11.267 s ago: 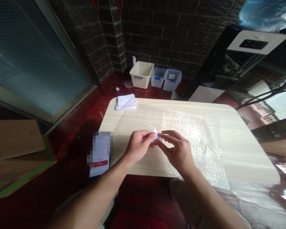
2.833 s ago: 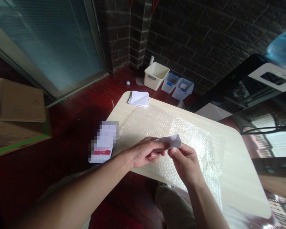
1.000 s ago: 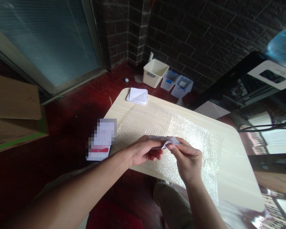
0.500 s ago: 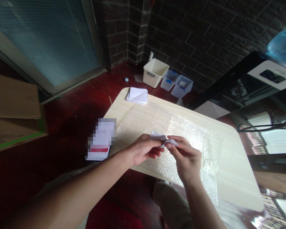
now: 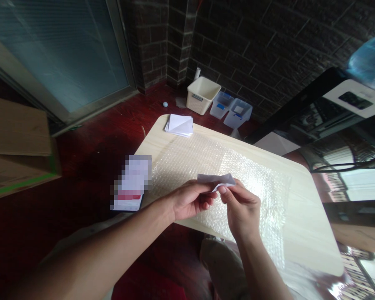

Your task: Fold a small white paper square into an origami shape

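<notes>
Between my two hands is a small folded piece of white paper [image 5: 218,180], held above a sheet of clear bubble wrap [image 5: 253,179]. My left hand [image 5: 190,200] grips the paper's left part, its thumb lying along the inside and its other fingers curled below. At the right end, my right hand [image 5: 245,208] pinches the paper between thumb and fingers. A loose stack of white paper sheets [image 5: 179,125] lies at the far left corner of the pale wooden table [image 5: 312,225].
A phone-like screen [image 5: 131,183], partly blurred out, is at the table's left edge. Behind the table, a cream bin [image 5: 203,93] and two clear plastic boxes [image 5: 237,113] stand on the floor. A cardboard box [image 5: 18,141] is at left, a black-and-white appliance [image 5: 325,108] at right.
The paper's right side has opened out into a longer, flatter strip. My right hand has shifted slightly left and its fingers sit more behind the paper; my left hand still grips it.
</notes>
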{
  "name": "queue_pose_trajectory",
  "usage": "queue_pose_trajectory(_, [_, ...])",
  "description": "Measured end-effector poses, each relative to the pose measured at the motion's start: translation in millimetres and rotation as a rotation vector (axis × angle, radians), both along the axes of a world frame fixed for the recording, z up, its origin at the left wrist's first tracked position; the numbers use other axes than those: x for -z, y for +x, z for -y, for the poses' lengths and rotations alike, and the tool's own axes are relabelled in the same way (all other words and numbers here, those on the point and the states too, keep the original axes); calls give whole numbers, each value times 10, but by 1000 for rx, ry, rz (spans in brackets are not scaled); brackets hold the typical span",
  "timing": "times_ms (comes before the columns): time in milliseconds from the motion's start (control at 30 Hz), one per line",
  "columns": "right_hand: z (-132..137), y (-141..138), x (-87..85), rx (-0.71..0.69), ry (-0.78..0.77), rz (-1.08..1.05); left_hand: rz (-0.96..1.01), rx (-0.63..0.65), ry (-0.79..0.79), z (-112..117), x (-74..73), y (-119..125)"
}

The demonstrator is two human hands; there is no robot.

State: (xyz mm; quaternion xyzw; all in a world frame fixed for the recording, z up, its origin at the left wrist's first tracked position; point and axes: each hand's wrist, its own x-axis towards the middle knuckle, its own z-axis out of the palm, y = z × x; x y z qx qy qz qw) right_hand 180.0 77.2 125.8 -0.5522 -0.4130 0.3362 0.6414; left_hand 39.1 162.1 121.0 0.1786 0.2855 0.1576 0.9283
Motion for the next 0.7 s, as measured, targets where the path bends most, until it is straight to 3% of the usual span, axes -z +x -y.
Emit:
queue_pose_trajectory(133, [2, 6, 13, 23, 6, 29, -16, 9, 26, 25, 18, 6])
queue_pose_trajectory(233, [-2, 22, 19, 45, 11, 37, -45, 11, 141, 13, 34, 5])
queue_pose_trajectory(433, [-29, 72, 37, 65, -38, 61, -430, -364, 740, -75, 33, -45])
queue_pose_trajectory(533, [-44, 80, 68, 55, -74, 93, -392, -347, 988, -74, -18, -78])
queue_pose_trajectory(700, [-38, 95, 105, 39, -106, 193, -344, -289, 1201, -25, -93, -83])
